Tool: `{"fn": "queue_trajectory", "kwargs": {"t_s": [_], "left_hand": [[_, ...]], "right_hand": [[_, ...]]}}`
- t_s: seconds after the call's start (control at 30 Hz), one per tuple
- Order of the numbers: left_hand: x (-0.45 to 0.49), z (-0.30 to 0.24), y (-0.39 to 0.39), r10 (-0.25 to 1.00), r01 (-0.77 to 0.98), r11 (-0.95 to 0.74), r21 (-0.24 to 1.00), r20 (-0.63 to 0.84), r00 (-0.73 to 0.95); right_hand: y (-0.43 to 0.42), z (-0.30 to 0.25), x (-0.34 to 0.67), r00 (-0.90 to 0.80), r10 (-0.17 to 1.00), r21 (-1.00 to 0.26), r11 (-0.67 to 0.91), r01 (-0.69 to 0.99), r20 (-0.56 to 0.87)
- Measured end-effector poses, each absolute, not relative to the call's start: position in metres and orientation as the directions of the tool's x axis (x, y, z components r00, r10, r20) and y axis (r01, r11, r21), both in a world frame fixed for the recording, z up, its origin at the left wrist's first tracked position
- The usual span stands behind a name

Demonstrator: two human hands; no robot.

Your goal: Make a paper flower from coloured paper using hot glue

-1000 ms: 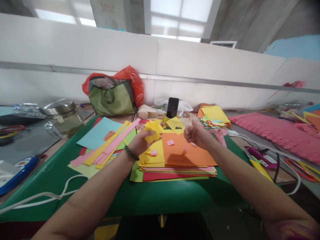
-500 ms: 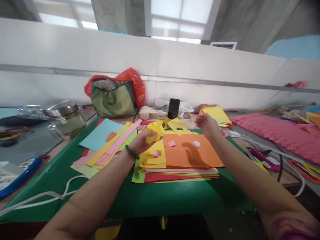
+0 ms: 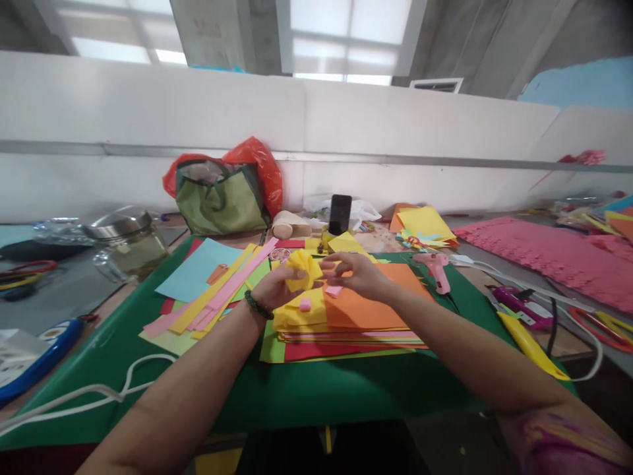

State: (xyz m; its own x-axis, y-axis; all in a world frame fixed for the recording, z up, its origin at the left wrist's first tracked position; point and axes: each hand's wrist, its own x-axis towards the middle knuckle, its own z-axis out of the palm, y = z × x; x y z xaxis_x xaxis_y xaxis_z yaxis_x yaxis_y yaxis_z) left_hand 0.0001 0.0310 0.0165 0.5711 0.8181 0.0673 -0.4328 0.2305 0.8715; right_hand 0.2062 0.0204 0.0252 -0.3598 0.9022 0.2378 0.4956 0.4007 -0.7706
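Observation:
My left hand (image 3: 273, 289), with a green bead bracelet at the wrist, is closed around a yellow folded-paper flower (image 3: 307, 269) above the papers. Just right of the flower is my right hand (image 3: 359, 274), its fingers apart and pointing toward the petals. I cannot tell whether its fingertips touch the paper. Beneath both hands lies a stack of coloured paper with an orange sheet (image 3: 370, 307) and yellow sheets on top. A small pink paper piece (image 3: 334, 290) lies under the right hand, and a pink roll (image 3: 305, 305) sits on the yellow paper.
A pink glue gun (image 3: 436, 267) and a yellow cutter (image 3: 531, 346) lie on the green mat (image 3: 346, 389) at right. Paper strips (image 3: 232, 284) lie left. Behind stand a phone (image 3: 340, 214), a green bag (image 3: 220, 201) and a glass jar (image 3: 128, 244). White cables cross both sides.
My right hand has moved left and down, from near the back right papers to beside the yellow flower. The glue gun now shows fully. My left hand still holds the flower.

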Motion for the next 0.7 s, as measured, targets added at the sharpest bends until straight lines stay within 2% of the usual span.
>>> {"fn": "queue_trajectory", "kwargs": {"t_s": [0.1,0.13,0.2,0.27,0.33,0.4,0.47,0.57,0.7], "left_hand": [[-0.009,0.027,0.039,0.909,-0.515,0.183,0.837,0.056,0.413],[-0.012,0.030,0.042,0.944,-0.535,0.170,0.828,0.020,0.331],[-0.015,0.034,0.047,0.979,-0.550,0.168,0.818,-0.075,0.188],[-0.013,0.035,0.048,0.983,-0.553,0.185,0.812,-0.156,0.101],[-0.006,0.033,0.046,0.973,-0.528,0.228,0.818,-0.217,0.083],[0.003,0.029,0.040,0.955,-0.454,0.295,0.841,-0.257,0.145],[0.010,0.024,0.033,0.935,-0.361,0.330,0.872,-0.250,0.250],[0.017,0.018,0.026,0.910,-0.263,0.314,0.912,-0.210,0.358],[0.019,0.013,0.022,0.886,-0.188,0.277,0.942,-0.174,0.430]], "right_hand": [[0.027,0.039,0.236,-0.110,0.969,-0.501,0.210,0.840,0.223],[0.028,0.043,0.250,-0.057,0.982,-0.411,0.127,0.903,0.178],[0.025,0.048,0.276,-0.036,0.997,-0.337,0.059,0.940,0.075],[0.019,0.049,0.295,-0.042,0.999,-0.322,0.038,0.946,-0.005],[0.010,0.047,0.305,-0.033,0.999,-0.309,0.031,0.950,0.001],[0.002,0.044,0.309,-0.031,0.999,-0.296,0.037,0.955,0.025],[-0.005,0.042,0.313,-0.066,0.997,-0.321,0.052,0.946,-0.033],[-0.013,0.038,0.325,-0.107,0.986,-0.429,0.041,0.902,-0.130],[-0.024,0.031,0.333,-0.115,0.984,-0.486,0.035,0.873,-0.135]]}}
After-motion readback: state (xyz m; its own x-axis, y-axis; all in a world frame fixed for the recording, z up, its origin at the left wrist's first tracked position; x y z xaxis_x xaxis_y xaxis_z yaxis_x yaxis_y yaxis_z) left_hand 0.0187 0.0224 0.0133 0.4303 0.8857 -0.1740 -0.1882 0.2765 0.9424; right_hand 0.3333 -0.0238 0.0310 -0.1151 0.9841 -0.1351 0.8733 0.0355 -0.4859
